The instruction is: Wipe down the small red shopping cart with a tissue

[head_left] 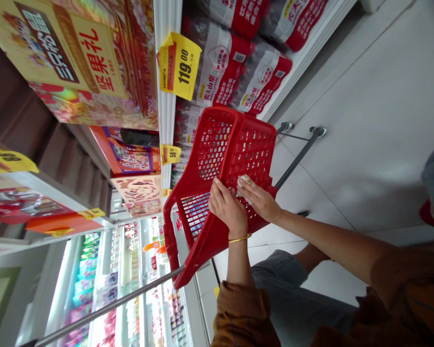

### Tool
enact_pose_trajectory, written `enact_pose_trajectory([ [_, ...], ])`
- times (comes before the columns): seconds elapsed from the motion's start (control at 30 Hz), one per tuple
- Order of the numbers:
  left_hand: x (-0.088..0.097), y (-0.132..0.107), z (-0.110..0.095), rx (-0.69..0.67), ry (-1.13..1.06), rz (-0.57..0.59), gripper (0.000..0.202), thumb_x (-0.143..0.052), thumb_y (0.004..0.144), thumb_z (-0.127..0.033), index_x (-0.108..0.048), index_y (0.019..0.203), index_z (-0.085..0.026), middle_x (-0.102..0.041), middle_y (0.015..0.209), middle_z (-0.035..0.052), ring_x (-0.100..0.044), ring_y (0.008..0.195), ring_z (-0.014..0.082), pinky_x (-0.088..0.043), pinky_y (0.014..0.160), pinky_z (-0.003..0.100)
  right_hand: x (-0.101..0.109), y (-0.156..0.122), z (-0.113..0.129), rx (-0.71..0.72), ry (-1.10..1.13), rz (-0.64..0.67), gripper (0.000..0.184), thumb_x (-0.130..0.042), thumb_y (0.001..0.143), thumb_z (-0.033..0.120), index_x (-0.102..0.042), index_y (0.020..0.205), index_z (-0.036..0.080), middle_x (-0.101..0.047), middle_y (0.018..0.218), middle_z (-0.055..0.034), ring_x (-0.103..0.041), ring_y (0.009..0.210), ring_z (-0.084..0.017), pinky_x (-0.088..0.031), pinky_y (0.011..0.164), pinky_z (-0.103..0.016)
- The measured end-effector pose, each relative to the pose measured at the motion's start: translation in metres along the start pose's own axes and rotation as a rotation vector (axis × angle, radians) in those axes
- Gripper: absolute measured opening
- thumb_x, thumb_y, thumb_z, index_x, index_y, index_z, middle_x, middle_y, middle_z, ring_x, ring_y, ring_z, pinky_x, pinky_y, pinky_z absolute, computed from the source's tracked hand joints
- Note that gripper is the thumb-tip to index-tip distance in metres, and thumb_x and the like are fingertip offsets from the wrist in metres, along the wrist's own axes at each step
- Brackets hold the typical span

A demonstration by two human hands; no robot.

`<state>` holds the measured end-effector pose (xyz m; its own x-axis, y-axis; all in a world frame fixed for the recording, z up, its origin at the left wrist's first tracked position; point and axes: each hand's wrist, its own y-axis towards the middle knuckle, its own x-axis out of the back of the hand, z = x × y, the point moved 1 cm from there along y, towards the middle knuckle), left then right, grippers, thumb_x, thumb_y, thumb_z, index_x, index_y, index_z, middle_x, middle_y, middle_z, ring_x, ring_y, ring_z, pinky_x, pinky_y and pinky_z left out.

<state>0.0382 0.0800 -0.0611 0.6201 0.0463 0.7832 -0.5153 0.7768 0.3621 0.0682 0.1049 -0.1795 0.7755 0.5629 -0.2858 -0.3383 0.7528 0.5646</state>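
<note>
My left hand (227, 207) curls shut on the red plastic shopping basket (255, 149), just beside the white shelf edge (164, 72). My right hand (258, 200) lies flat over a small white item (244, 185), grip unclear. Open tiled floor (365, 96) beyond.

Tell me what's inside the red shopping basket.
A blue-and-white item shows through the red shopping basket's mesh; the left hand and right hand cover part, so anything else inside is hidden.
</note>
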Motion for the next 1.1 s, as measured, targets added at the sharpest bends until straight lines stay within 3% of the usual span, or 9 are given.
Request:
enact_pose_trajectory([
  [0.2, -0.005, -0.006, 0.001, 0.026, -0.018, 0.028, 0.053, -0.036, 0.096, -0.032, -0.033, 0.145, -0.011, -0.043, 0.145, 0.0191, -0.033, 0.139, 0.0269, -0.025, 0.114, 0.047, 0.009, -0.006, -0.001, 0.021, 0.002, 0.049, 0.048, -0.037, 0.095, 0.010, -0.038, 0.142, 0.020, -0.048, 0.142, -0.0108, -0.032, 0.140, -0.020, -0.039, 0.112, -0.048],
  [0.3, -0.009, -0.008, -0.002, 0.038, -0.037, 0.003, 0.059, -0.039, 0.096, -0.035, -0.030, 0.145, -0.005, -0.041, 0.145, 0.0226, -0.027, 0.141, 0.0285, -0.021, 0.116, 0.050, 0.019, 0.004, -0.004, 0.006, -0.027, -0.040, 0.048, -0.040, 0.094, 0.012, -0.041, 0.141, 0.023, -0.050, 0.140, -0.0101, -0.032, 0.140, -0.022, -0.038, 0.113, -0.052],
  [0.43, -0.013, -0.008, -0.008, 0.080, -0.040, -0.020, 0.060, -0.037, 0.096, -0.038, -0.028, 0.146, -0.007, -0.037, 0.148, 0.0216, -0.022, 0.143, 0.0282, -0.019, 0.116, 0.050, 0.027, 0.024, -0.016, -0.057, -0.079, -0.196, 0.054, -0.041, 0.094, 0.013, -0.034, 0.145, 0.030, -0.039, 0.149, -0.0053, -0.024, 0.144, -0.024, -0.027, 0.116, -0.057],
  [0.6, -0.016, -0.005, -0.018, 0.123, -0.048, 0.011, 0.059, -0.035, 0.096, -0.040, -0.028, 0.147, -0.010, -0.035, 0.149, 0.0205, -0.019, 0.143, 0.0314, -0.017, 0.115, 0.056, 0.020, 0.031, -0.028, -0.120, -0.041, -0.121, 0.056, -0.036, 0.096, 0.014, -0.026, 0.147, 0.032, -0.026, 0.156, -0.0018, -0.019, 0.145, -0.021, -0.028, 0.117, -0.053],
  [0.8, -0.018, -0.001, -0.024, 0.152, -0.027, -0.046, 0.062, -0.037, 0.095, -0.041, -0.027, 0.147, -0.009, -0.036, 0.148, 0.0211, -0.025, 0.140, 0.0332, -0.019, 0.114, 0.055, 0.010, 0.014, -0.022, -0.111, -0.027, -0.105, 0.058, -0.038, 0.096, 0.014, -0.021, 0.148, 0.033, -0.028, 0.155, -0.0010, -0.022, 0.144, -0.018, -0.030, 0.118, -0.047],
  [1.1, -0.021, 0.001, -0.024, 0.143, 0.001, -0.082, 0.062, -0.041, 0.094, -0.041, -0.028, 0.147, -0.011, -0.038, 0.147, 0.0188, -0.028, 0.139, 0.0313, -0.019, 0.115, 0.051, -0.007, -0.035, -0.022, -0.030, 0.009, 0.061, 0.057, -0.040, 0.097, 0.014, -0.019, 0.149, 0.024, -0.032, 0.153, -0.0077, -0.021, 0.144, -0.018, -0.030, 0.117, -0.045],
])
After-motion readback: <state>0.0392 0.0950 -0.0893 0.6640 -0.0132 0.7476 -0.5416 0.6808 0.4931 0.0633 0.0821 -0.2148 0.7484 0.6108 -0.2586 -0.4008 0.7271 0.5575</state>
